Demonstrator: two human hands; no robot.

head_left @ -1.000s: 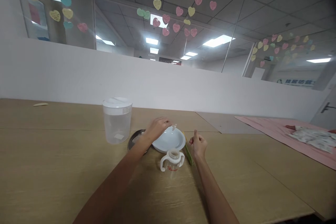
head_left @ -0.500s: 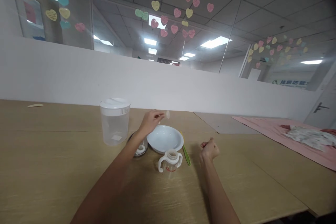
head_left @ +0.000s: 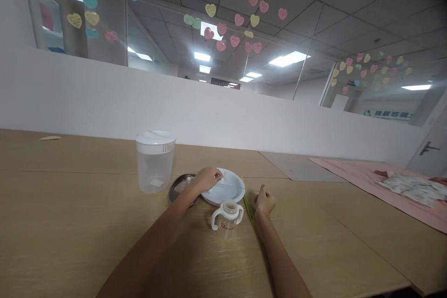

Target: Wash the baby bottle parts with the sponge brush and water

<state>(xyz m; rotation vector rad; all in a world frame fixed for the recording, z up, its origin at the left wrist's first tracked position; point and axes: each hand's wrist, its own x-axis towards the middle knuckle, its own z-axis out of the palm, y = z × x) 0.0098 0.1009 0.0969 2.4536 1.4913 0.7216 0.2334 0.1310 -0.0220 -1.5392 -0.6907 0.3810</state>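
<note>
My left hand (head_left: 208,179) is closed in a pinch over the left side of a white bowl (head_left: 223,196). At its fingertips is a small translucent whitish piece (head_left: 224,177), too blurred to name. To the right of the bowl, my right hand (head_left: 264,202) is curled closed; a thin dark line runs from near its fingers across the bowl, and what it grips is unclear. A clear baby bottle (head_left: 228,219) with two white handles stands uncapped in front. Between bowl and right hand lies a green-handled tool (head_left: 249,209). My left arm partly covers a round steel dish (head_left: 175,189).
A clear plastic bucket (head_left: 155,163) with a white lid stands behind and left of the dish. At the far right a pink cloth (head_left: 344,167) bears a patterned cloth (head_left: 415,188). A white wall (head_left: 104,98) rises behind the table.
My left hand has come down to the bowl with the small translucent piece. My right hand has shifted left toward the bowl and the green-handled tool. The view has tilted slightly.
</note>
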